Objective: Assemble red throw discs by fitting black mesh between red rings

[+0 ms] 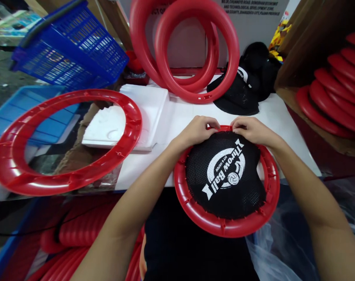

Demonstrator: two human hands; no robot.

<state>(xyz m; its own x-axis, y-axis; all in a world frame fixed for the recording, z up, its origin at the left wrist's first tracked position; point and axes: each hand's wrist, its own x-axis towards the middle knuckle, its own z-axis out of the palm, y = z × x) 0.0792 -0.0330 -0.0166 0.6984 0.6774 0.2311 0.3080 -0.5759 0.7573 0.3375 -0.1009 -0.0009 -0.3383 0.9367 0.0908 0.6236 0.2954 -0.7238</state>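
A red plastic ring (224,229) rests partly on the table's front edge, close to my body. Across it lies a round black mesh net (195,171) printed with white "Throw Ball" lettering; its right side sags away from the rim. At the ring's far side my left hand (199,130) pinches the net's edge against the rim. Just to the right, my right hand (252,130) does the same, its fingers bent at the edge. What lies under the fingertips is hidden.
Another red ring (63,185) lies at left, over white foam blocks (148,105). Two red rings (168,50) lean against a box at the back, beside black mesh nets (238,93). A blue basket (74,47) stands back left; red rings (338,89) are stacked at right.
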